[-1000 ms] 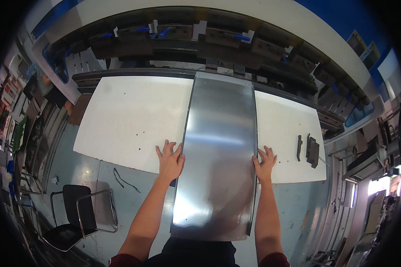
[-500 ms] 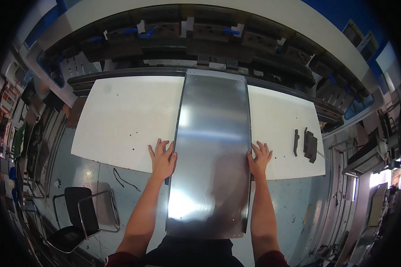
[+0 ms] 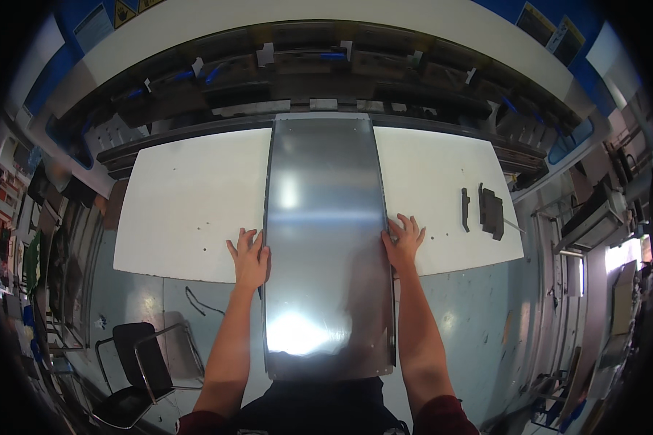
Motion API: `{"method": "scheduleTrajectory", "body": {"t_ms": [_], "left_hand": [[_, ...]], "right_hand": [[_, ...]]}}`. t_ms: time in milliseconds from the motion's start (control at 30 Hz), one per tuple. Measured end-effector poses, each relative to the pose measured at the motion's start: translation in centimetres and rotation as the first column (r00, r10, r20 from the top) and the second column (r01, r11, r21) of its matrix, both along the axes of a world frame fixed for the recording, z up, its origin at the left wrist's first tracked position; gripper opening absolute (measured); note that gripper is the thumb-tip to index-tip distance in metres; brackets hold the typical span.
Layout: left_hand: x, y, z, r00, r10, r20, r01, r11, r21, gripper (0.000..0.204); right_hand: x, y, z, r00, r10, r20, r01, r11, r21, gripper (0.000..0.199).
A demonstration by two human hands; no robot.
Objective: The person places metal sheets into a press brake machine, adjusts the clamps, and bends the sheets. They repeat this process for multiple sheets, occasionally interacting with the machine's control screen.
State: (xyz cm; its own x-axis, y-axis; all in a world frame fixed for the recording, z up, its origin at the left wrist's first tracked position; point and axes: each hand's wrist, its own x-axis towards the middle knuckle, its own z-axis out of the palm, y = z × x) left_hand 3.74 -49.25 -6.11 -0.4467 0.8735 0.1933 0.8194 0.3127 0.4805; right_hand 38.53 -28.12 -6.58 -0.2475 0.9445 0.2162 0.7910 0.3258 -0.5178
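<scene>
A long, shiny sheet metal panel (image 3: 323, 188) with narrow bent side edges lies lengthwise in front of me. Its far end reaches the dark rail of a machine, and its near end is close to my body. At its left edge, my left hand (image 3: 250, 262) grips with the thumb against the metal and the other fingers partly spread. My right hand (image 3: 404, 245) holds the right edge in much the same way, almost level with the left. What the fingertips do beneath the edges is hidden. Under the panel, a white board (image 3: 189, 196) spreads out to both sides.
Two dark metal blocks (image 3: 491, 212) lie on the board's right part. A large machine with a dark clamping beam (image 3: 305, 65) spans the far side. A black chair (image 3: 134, 355) and a dark strap (image 3: 199, 301) are on the floor at left. Racks stand along both sides.
The view has turned a little, so the panel and board appear farther left and the chair farther right. Both hands keep their hold on the panel's edges.
</scene>
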Motion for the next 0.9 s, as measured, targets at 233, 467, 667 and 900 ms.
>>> {"method": "scheduleTrajectory", "body": {"t_ms": [233,467,667,900], "left_hand": [[-0.08,0.01,-0.48,1.000,-0.003,-0.014,0.002,1.000,-0.031,0.043],[-0.02,0.15,-0.17,1.000,-0.004,-0.019,0.003,0.999,-0.047,0.045],[-0.03,0.18,-0.17,1.000,-0.004,-0.025,0.004,0.999,-0.034,0.045],[0.01,0.05,-0.20,1.000,0.016,-0.013,-0.016,1.000,-0.003,0.044]], "right_hand": [[0.08,-0.17,-0.25,1.000,-0.005,-0.014,0.006,0.998,0.057,0.036],[-0.13,0.00,-0.25,0.999,-0.028,-0.017,0.029,0.998,0.056,0.034],[-0.34,0.13,-0.28,0.999,-0.035,0.037,0.033,0.997,0.069,0.034],[-0.28,0.65,-0.69,0.997,-0.037,0.061,0.037,0.999,0.001,0.034]]}}
